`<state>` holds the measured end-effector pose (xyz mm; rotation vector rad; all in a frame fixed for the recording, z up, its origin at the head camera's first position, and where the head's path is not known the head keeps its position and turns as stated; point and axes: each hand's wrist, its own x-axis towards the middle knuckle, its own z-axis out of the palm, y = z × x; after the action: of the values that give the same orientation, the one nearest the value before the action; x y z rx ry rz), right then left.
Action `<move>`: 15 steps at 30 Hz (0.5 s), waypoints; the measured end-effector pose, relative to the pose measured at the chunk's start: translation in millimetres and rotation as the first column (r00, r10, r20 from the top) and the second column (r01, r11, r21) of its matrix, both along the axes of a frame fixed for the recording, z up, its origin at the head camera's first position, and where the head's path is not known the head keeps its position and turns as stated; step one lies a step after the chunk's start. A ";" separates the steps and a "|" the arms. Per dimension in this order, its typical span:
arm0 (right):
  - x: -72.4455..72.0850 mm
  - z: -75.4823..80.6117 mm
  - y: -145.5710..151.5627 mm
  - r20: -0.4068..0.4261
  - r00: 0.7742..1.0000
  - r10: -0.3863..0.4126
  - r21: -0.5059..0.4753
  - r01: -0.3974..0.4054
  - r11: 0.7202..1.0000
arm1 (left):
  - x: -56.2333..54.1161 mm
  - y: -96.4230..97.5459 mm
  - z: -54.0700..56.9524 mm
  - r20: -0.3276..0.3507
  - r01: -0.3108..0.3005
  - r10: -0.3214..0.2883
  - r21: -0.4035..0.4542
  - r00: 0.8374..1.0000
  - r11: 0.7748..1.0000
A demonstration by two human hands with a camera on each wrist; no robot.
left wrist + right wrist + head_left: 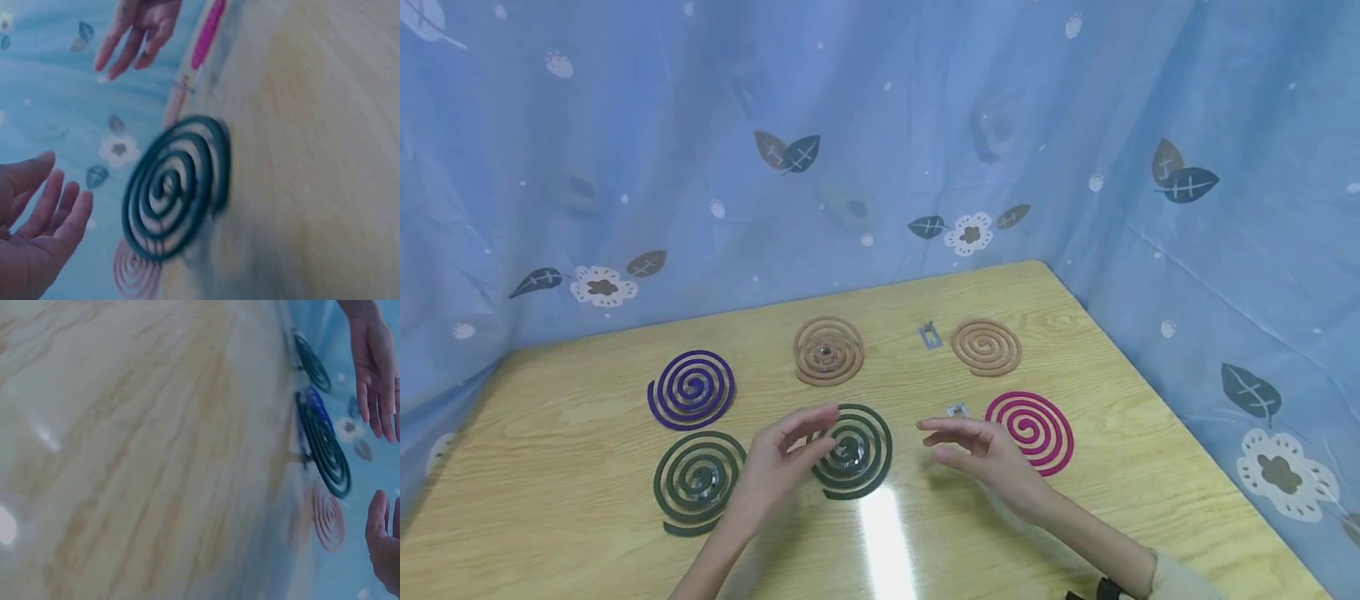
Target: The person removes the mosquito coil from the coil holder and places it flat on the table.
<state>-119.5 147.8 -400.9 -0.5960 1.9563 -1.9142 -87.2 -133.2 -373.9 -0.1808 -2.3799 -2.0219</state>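
Several mosquito coils are spread over a wooden table. My left hand (786,454) hovers at the left side of a dark green mosquito coil (880,467), its fingers loosely bent with nothing between them. That coil sits on a small metal stand (852,454), and in the left wrist view it shows raised above the tabletop. My right hand (981,454) hangs between the green coil and a magenta mosquito coil (1052,425), fingers relaxed and holding nothing. Behind its fingers a small metal stand (958,410) lies partly hidden on the table.
Another green coil (664,483) and a purple coil (655,400) are at the left. A brown coil (800,358) rests on a stand farther back; a second brown coil (1011,346) lies near a bare metal stand (930,336). A blue patterned curtain (865,150) borders the table.
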 end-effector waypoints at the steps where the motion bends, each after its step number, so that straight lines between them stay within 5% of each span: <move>1: 0.0 -1.2 -1.9 -0.020 1.000 0.016 -0.005 -0.017 1.000 | 2.9 -4.5 -1.9 -0.001 -0.006 0.006 -0.011 1.000 1.000; 6: -2.0 -9.1 -8.9 -0.115 0.990 0.087 -0.047 -0.092 0.995 | 12.0 -18.4 -12.4 -0.032 -0.034 0.032 -0.071 0.999 0.997; 15: -9.1 -25.4 -15.3 -0.151 0.975 0.163 -0.100 -0.179 0.979 | 17.2 -23.6 -34.1 0.018 -0.149 0.157 -0.211 0.987 0.966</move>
<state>-128.6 132.5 -426.3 -0.9250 1.8197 -1.9305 -70.0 -156.8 -408.0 0.0366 -2.5373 -1.7225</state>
